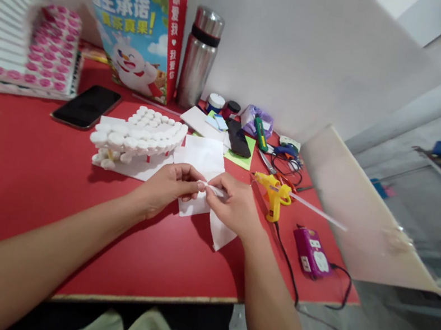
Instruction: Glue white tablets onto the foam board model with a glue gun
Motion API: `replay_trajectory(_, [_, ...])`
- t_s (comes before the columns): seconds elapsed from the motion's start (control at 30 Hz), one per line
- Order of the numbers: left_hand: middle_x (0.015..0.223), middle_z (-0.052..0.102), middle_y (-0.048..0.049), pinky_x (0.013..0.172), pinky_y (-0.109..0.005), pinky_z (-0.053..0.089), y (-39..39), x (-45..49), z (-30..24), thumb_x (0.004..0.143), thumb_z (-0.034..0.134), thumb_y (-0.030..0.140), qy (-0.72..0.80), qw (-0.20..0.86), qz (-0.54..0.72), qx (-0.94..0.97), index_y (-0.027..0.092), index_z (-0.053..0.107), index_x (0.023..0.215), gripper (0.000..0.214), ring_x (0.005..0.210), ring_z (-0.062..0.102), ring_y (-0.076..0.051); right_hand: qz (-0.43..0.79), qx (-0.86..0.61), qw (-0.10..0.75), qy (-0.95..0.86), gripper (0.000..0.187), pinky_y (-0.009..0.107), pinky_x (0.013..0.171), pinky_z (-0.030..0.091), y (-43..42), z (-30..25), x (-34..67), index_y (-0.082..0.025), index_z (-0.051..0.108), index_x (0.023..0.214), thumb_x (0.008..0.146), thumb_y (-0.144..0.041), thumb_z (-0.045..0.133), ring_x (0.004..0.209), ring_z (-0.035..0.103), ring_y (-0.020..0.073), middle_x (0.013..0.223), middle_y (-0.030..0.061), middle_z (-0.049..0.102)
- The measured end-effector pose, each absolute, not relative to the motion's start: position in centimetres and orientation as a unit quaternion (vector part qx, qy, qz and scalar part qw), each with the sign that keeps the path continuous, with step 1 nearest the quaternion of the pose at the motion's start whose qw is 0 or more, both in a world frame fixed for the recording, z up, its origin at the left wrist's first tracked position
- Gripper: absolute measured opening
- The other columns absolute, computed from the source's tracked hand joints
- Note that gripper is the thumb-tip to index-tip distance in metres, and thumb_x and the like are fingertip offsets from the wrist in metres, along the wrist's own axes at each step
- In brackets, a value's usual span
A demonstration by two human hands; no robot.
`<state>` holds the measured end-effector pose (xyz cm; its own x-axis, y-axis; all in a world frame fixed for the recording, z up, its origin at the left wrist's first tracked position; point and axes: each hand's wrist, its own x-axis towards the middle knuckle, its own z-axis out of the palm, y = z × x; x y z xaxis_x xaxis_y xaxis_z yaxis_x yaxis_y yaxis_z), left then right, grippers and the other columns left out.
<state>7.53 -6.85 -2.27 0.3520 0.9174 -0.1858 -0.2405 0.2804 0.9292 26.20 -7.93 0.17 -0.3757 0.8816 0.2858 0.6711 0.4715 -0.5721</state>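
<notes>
My left hand [176, 186] pinches one end of a thin white paper roll [219, 191], thumb against forefinger. From the other side my right hand [233, 200] is closed round the same roll, and the two hands' fingertips nearly meet. Under and around them lie white sheets of paper [201, 153], one flap [220, 233] hanging out below my right hand. Just left of my hands stands a model covered in white discs [135, 136] on a white base, with a bit of red showing beneath.
Behind are a phone [86, 106], a printed bag [141, 31], a steel flask [200, 59] and a pink-and-white model [10, 25]. At right lie a yellow glue gun [274, 194], a green cutter [261, 133], a purple power socket [311, 253] and cords. The red table's front edge [153, 302] is close.
</notes>
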Motion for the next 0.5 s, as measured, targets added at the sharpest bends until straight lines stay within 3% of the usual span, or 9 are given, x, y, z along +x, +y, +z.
replay_trajectory(0.3, [0.075, 0.07, -0.0019, 0.061, -0.025, 0.043, -6.74, 7.13, -1.55, 0.077, 0.076, 0.031, 0.42, 0.542, 0.413, 0.599, 0.015, 0.071, 0.083, 0.018, 0.067, 0.06, -0.014, 0.283, -0.502, 0.301, -0.76, 0.011, 0.025, 0.057, 0.033, -7.58, 0.09, 26.18, -0.02, 0.062, 0.085, 0.087, -0.031, 0.063, 0.058, 0.047, 0.0112, 0.067, -0.0028, 0.058])
replay_trajectory(0.5, [0.078, 0.071, -0.0024, 0.065, -0.026, 0.044, -6.95, 7.15, -2.34, 0.083, 0.067, 0.025, 0.421, 0.453, 0.405, 0.673, 0.016, 0.07, 0.083, 0.009, 0.07, 0.061, -0.015, 0.302, -0.51, 0.288, -0.752, 0.009, 0.026, 0.058, 0.034, -7.23, -0.22, 25.93, -0.02, 0.059, 0.077, 0.081, -0.028, 0.062, 0.06, 0.048, 0.0115, 0.067, -0.0025, 0.058])
